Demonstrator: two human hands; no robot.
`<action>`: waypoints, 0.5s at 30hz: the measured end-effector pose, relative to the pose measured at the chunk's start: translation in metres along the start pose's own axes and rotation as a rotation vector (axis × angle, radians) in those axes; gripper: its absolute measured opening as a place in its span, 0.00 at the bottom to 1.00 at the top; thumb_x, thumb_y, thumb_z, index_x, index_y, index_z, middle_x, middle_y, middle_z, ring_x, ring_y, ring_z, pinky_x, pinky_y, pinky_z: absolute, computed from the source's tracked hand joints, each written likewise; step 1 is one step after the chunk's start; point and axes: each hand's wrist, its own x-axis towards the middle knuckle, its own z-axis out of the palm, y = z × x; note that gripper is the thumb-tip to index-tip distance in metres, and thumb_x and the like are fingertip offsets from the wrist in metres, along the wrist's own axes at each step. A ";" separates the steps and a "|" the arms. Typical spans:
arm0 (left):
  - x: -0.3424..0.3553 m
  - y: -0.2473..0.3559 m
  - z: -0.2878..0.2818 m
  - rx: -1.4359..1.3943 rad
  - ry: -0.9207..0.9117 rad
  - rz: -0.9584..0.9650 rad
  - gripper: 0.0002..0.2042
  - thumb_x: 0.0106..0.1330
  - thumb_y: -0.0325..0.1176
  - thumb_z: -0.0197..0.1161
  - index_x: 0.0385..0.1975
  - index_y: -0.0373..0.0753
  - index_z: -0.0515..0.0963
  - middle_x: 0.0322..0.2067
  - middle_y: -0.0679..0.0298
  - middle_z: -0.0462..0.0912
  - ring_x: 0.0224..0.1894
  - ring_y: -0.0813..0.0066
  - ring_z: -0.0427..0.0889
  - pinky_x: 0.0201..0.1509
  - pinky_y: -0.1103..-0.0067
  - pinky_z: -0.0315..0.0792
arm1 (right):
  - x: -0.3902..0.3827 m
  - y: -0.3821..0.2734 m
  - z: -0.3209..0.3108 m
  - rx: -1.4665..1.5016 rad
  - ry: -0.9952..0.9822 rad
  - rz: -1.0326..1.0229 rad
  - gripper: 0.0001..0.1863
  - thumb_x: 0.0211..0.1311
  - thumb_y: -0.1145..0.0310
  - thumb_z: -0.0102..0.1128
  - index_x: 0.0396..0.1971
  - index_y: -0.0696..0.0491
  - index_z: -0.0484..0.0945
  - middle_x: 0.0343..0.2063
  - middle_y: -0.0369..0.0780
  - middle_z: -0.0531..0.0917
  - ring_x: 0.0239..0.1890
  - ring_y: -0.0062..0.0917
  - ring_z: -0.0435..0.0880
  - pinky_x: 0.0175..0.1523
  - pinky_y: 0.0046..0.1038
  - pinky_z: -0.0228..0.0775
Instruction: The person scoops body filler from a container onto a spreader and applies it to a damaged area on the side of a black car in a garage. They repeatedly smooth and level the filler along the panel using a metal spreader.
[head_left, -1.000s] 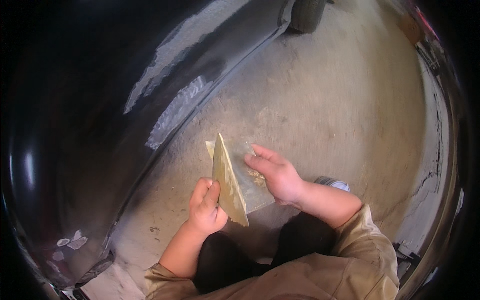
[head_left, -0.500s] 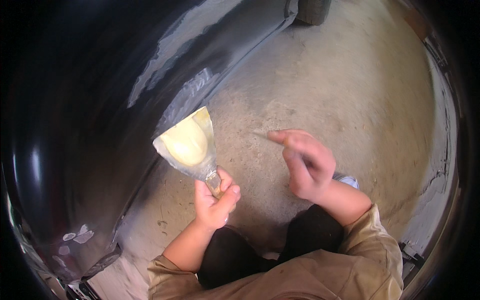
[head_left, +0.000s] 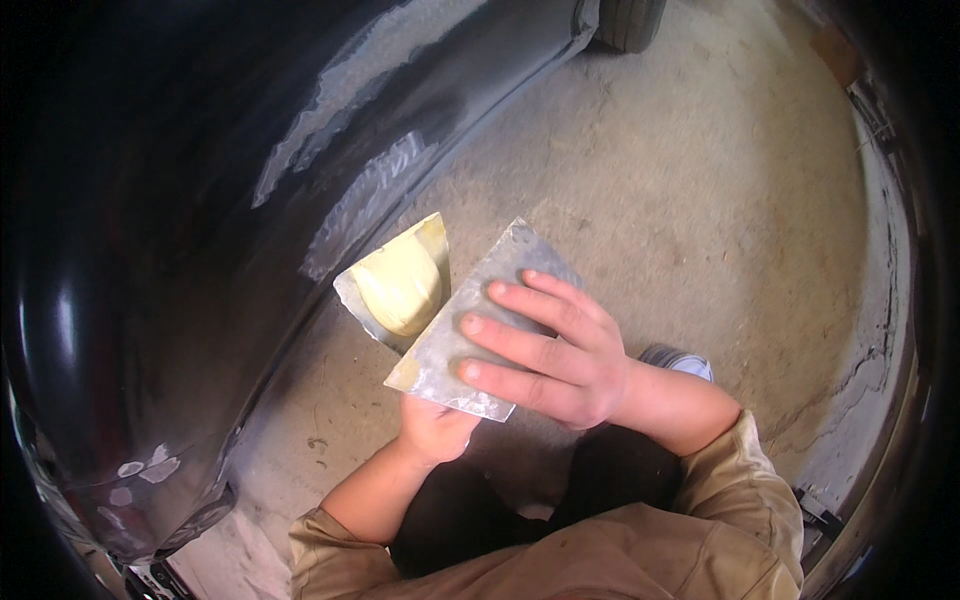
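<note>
The sheet (head_left: 440, 350), clamped in the right hand (head_left: 578, 365), is now turned broadside, its edge brought near the paste (head_left: 400, 290) on the scraper (head_left: 358, 312) clamped in the left hand (head_left: 437, 431).

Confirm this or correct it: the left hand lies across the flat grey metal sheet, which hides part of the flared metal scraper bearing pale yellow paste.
Wrong hand: the head view shows the right hand lying across the flat grey metal sheet, which hides part of the flared metal scraper bearing pale yellow paste.
</note>
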 end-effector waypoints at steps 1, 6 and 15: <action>0.001 0.001 0.001 -0.027 0.039 0.020 0.35 0.62 0.31 0.63 0.69 0.34 0.57 0.66 0.53 0.65 0.68 0.62 0.66 0.69 0.67 0.63 | -0.001 0.001 -0.001 -0.002 -0.010 -0.004 0.19 0.57 0.64 0.58 0.49 0.45 0.83 0.52 0.39 0.83 0.55 0.37 0.81 0.64 0.40 0.68; 0.000 0.006 0.007 -0.280 0.241 -0.154 0.15 0.62 0.18 0.61 0.47 0.34 0.69 0.42 0.64 0.76 0.43 0.78 0.77 0.46 0.81 0.72 | -0.010 0.009 0.005 0.175 0.108 0.110 0.20 0.55 0.71 0.58 0.49 0.48 0.83 0.52 0.45 0.83 0.53 0.40 0.82 0.60 0.40 0.73; -0.008 0.002 0.004 -0.286 0.213 -0.259 0.18 0.61 0.20 0.64 0.51 0.35 0.69 0.44 0.63 0.77 0.46 0.76 0.77 0.48 0.78 0.73 | -0.011 0.009 -0.006 0.098 0.068 0.041 0.18 0.56 0.70 0.57 0.48 0.46 0.84 0.53 0.44 0.82 0.54 0.38 0.81 0.60 0.38 0.72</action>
